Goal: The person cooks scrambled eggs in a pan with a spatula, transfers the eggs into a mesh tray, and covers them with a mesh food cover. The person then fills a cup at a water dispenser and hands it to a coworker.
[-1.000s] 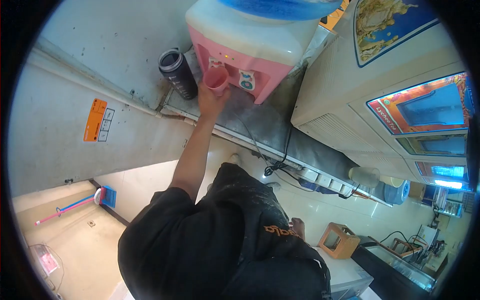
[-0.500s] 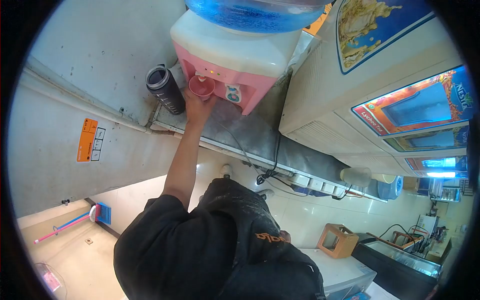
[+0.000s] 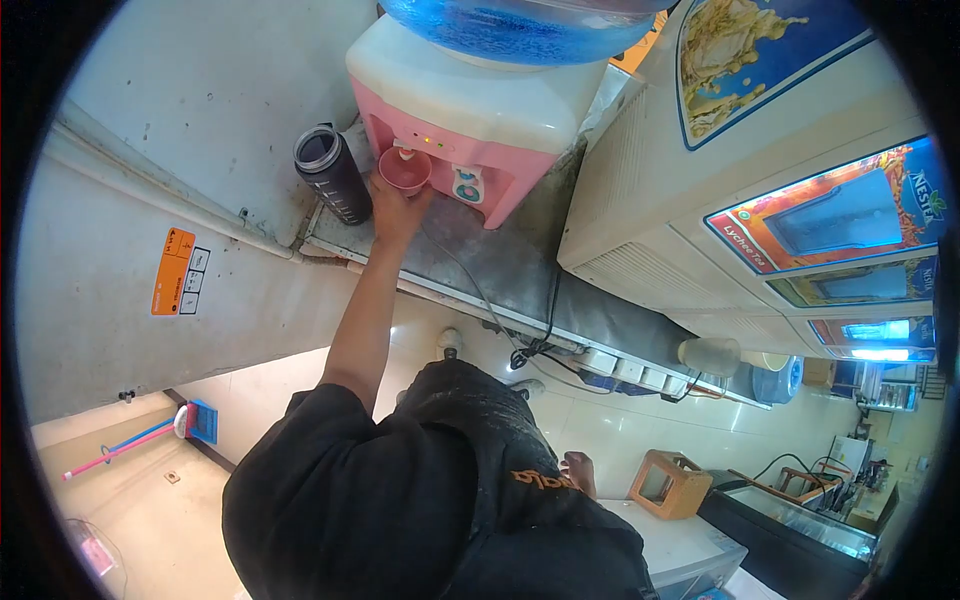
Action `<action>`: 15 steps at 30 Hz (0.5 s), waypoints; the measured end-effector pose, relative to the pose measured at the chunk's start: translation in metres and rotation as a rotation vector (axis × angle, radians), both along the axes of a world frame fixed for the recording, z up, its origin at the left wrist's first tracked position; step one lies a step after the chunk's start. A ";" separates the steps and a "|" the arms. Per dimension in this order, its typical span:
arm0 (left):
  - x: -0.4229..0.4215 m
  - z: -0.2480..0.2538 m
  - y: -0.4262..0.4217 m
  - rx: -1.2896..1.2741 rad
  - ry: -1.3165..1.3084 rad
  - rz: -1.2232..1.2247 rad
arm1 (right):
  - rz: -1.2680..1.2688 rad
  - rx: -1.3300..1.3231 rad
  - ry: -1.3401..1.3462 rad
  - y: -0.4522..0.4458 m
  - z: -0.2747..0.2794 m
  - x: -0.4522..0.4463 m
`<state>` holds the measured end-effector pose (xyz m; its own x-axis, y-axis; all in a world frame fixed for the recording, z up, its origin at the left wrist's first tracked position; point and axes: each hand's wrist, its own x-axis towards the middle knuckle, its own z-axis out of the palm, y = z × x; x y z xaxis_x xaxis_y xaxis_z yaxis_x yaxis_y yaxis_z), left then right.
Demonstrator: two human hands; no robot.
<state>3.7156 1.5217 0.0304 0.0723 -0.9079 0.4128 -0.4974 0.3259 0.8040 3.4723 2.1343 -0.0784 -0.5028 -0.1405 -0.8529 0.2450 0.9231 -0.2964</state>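
Note:
My left hand [image 3: 399, 207] is wrapped round a pink cup [image 3: 405, 186], held under the left tap of a pink and white water dispenser [image 3: 470, 90]. Looking down into the cup, I cannot make out how much liquid it holds. Close to the left of that hand, a dark tumbler [image 3: 338, 185] without a lid stands upright on the metal counter [image 3: 480, 265]. My right hand [image 3: 578, 471] hangs low beside the black apron, small and partly hidden. Its fingers look loosely apart, with nothing visible in them.
A blue water bottle [image 3: 520, 30] sits on the dispenser. Large drink machines [image 3: 700, 200] stand to the right. Black cables [image 3: 535, 350] hang over the counter's front edge. Behind me are a brown wooden frame [image 3: 671, 484] and a broom with a dustpan [image 3: 200, 420].
My right hand has come further into view beside the apron. My left hand and the cup stay under the tap. The view has shifted slightly.

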 end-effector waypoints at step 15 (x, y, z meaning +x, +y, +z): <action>-0.012 0.004 0.003 -0.080 0.015 0.101 | 0.046 0.006 -0.018 0.016 0.000 0.009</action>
